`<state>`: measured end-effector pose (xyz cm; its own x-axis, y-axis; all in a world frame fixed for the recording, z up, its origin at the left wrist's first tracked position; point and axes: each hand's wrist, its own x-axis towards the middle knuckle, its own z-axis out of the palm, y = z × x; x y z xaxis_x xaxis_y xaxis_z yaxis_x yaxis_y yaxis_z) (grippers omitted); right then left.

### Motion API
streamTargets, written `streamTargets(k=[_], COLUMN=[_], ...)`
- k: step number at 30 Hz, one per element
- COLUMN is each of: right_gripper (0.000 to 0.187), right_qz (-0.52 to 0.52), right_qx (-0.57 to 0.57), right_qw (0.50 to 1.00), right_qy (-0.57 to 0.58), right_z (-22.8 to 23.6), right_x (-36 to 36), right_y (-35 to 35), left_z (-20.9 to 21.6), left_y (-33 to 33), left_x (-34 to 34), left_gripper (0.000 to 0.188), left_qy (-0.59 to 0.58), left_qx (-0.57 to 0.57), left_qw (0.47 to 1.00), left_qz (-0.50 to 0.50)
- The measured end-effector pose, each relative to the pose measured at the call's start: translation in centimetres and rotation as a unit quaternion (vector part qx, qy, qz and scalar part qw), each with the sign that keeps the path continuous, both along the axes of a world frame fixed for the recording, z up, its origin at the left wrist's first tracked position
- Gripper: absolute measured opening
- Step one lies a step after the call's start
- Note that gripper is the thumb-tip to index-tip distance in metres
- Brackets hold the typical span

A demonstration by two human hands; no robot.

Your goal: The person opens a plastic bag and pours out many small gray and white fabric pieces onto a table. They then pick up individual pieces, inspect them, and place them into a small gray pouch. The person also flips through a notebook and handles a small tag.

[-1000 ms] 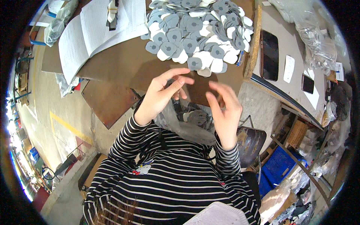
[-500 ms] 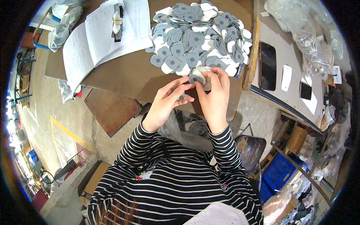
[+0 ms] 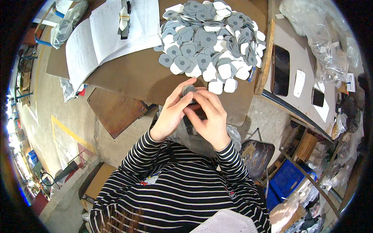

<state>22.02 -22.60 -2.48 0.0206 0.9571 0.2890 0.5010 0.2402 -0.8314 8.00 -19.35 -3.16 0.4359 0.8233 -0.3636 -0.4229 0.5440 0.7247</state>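
My left hand (image 3: 173, 110) is closed on a small grey rounded pad (image 3: 189, 90), its thumb lying across the face. More pads may be stacked beneath, but the fingers hide them. My right hand (image 3: 210, 114) meets the left from the right side, fingertips curled in by the held pad; what they grip is covered. Just beyond both hands, a large heap of grey-and-white rounded pads (image 3: 202, 39) lies on the brown table (image 3: 128, 77). The grey sides have a dark spot in the middle. Two white-faced pads (image 3: 215, 87) lie at the heap's near edge.
An open notebook (image 3: 81, 50) with a banded bundle of strips (image 3: 124, 21) lies left of the heap. A wooden rail (image 3: 265, 50) borders the table at the right; past it are a dark phone (image 3: 281, 70) and plastic bags (image 3: 311, 31). Below my hands hangs clear plastic (image 3: 186, 136).
Both hands have drawn back from the heap's near edge toward my body. The right fingers have left the white-faced pads there and come over to the left hand.
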Motion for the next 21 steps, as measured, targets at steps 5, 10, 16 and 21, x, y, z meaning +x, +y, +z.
streamTargets(k=[5, 10, 16, 21], right_gripper=[0.028, 0.022, 0.014, 0.012], right_qz=[-0.068, -0.070, -0.120, -0.134], right_qx=[0.021, -0.142, -0.150, -0.271], right_qw=[0.996, 0.963, 0.926, 0.883], right_qy=[0.055, 0.219, 0.326, 0.360], right_z=[1.0, 1.3, 0.2, 0.8], right_x=[1.4, 1.7, 2.8, 4.7], right_y=[-1.5, -2.3, -4.0, -6.4], left_z=[0.3, 0.7, 0.6, 0.3], left_y=[-0.7, -0.9, -1.7, -1.6], left_x=[-1.0, -0.7, -0.5, -1.7], left_gripper=[0.038, 0.033, 0.038, 0.039], left_qy=[-0.012, 0.044, 0.023, 0.056], left_qx=[-0.015, -0.007, -0.002, -0.034], left_qw=[1.000, 0.997, 0.995, 0.993], left_qz=[-0.021, -0.061, -0.093, -0.101])
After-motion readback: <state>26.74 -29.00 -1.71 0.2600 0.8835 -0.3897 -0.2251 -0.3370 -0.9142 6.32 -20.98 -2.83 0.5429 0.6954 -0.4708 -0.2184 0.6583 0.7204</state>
